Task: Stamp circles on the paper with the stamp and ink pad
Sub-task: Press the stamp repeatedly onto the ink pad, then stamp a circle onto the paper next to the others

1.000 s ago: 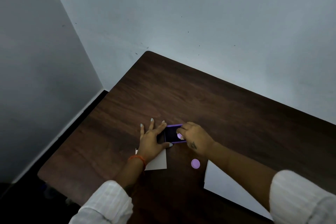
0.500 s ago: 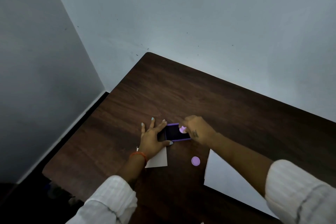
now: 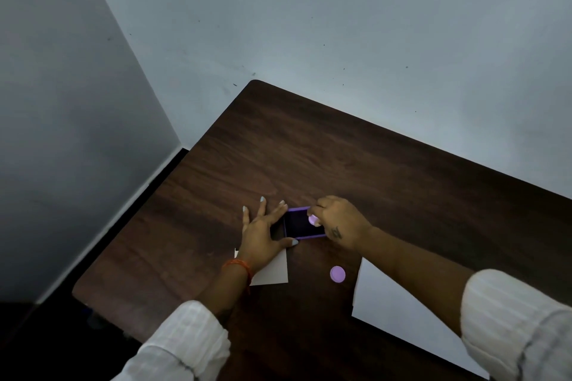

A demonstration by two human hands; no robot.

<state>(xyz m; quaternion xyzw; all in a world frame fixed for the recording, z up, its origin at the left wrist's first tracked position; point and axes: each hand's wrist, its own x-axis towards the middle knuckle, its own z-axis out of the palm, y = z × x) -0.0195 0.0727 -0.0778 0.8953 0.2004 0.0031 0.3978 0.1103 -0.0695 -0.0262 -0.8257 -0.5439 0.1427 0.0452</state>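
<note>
A purple-framed ink pad (image 3: 301, 226) with a dark inking surface lies on the dark wooden table (image 3: 340, 164). My right hand (image 3: 339, 223) pinches a small lilac round stamp (image 3: 313, 219) over the pad's right part. My left hand (image 3: 263, 235) lies flat with fingers spread, its thumb and forefinger against the pad's left side. A large white sheet of paper (image 3: 393, 303) lies at the lower right, partly under my right forearm.
A small white paper piece (image 3: 272, 272) lies under my left wrist. A round lilac cap (image 3: 337, 274) rests between the two papers. Grey walls border the table at the back and left; the table's left edge drops to a dark floor.
My right hand with the stamp shifted slightly up and right on the ink pad. The left hand stayed against the pad.
</note>
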